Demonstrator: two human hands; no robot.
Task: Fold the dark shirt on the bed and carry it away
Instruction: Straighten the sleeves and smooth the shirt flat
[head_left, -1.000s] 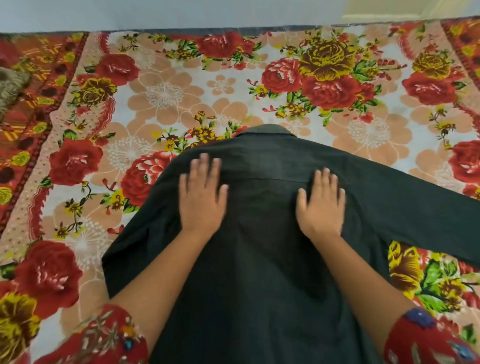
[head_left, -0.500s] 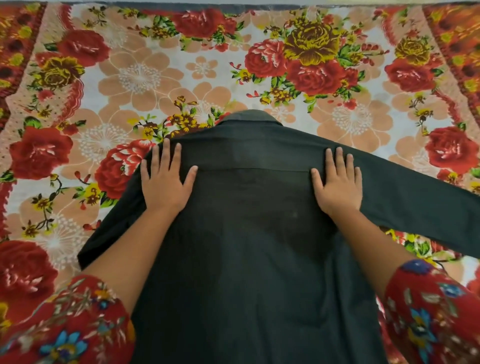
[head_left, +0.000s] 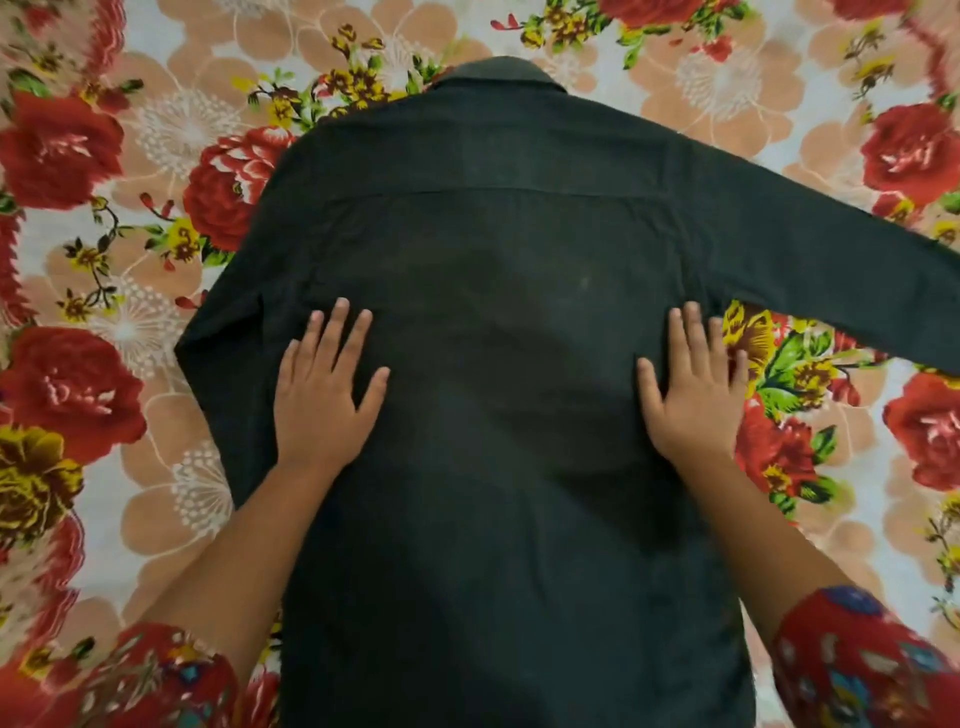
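The dark shirt (head_left: 498, 249) lies face down and spread flat on the bed, collar at the top. Its right sleeve stretches out to the right edge of the view; its left sleeve is folded in along the left side. My left hand (head_left: 324, 395) rests palm down on the shirt's left side, fingers spread. My right hand (head_left: 691, 395) presses flat at the shirt's right edge below the armpit, its outer fingers reaching over onto the bedsheet. Neither hand grips the cloth.
The floral bedsheet (head_left: 156, 322), with red and peach flowers, covers the bed all around the shirt. My red patterned sleeves show at the bottom corners.
Both hands have slid down the shirt's back from the shoulders to the mid-torso and moved wider apart. The camera has come closer to the shirt.
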